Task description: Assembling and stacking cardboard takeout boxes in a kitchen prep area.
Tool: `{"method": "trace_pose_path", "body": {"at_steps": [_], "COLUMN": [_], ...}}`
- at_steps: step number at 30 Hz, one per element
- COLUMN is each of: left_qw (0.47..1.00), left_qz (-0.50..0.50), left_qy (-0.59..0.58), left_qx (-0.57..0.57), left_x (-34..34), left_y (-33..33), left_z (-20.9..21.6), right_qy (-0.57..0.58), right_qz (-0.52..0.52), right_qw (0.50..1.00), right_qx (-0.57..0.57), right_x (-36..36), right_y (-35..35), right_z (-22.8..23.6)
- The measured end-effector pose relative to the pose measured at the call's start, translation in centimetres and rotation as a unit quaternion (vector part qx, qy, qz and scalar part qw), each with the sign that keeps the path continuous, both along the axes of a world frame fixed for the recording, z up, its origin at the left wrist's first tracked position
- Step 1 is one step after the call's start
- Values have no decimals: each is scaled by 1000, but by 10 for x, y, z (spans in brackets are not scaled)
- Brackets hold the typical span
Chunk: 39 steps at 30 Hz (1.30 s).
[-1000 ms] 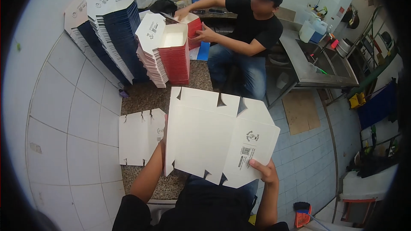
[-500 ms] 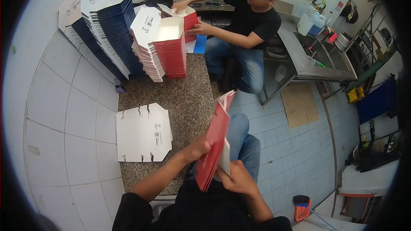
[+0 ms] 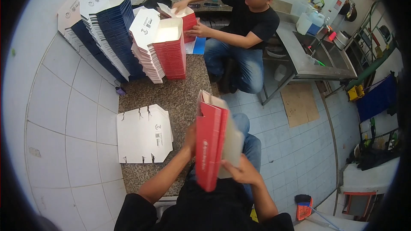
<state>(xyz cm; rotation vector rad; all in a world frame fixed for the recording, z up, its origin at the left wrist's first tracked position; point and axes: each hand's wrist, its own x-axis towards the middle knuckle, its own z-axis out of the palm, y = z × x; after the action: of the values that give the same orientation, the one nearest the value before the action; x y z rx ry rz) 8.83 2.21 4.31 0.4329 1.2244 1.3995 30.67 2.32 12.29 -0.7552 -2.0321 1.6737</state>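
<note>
right hand (image 3: 242, 169) is pinching a red carton (image 3: 209, 145) by its pale flap (image 3: 234, 145), left hand (image 3: 191, 139) half hidden at the left edge so can't tell that grip tbh

Blk tee (image 3: 203, 207), short slvs (image 3: 135, 214), blue denim jeans (image 3: 253, 147); hands (image 3: 243, 170) bare.

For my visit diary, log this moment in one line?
left grip: partly hidden, at red carton | right grip: holding red carton | flat white cartons: on counter | tall red stack: farther back
</note>
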Motion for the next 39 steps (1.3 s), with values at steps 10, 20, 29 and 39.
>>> {"method": "trace_pose_path", "body": {"at_steps": [10,20,29,39], "left_qw": [988,936,968,859], "left_qz": [-64,-97,-110,-182], "left_qy": [-76,-204,-143,-431], "left_qx": [120,270,177,209], "left_x": [20,46,44,36], "left_y": [-1,22,20,37], "left_z": [-20,-12,-20,0], "right_qy": [-42,-83,-95,-159], "right_qz": [-130,-127,-68,-82], "right_qw": [986,979,979,979], "right_qx": [-100,135,164,98], "right_x": [20,-23,-30,10], "right_y": [25,-21,-3,19], "right_z": [6,-25,-16,-3]}}
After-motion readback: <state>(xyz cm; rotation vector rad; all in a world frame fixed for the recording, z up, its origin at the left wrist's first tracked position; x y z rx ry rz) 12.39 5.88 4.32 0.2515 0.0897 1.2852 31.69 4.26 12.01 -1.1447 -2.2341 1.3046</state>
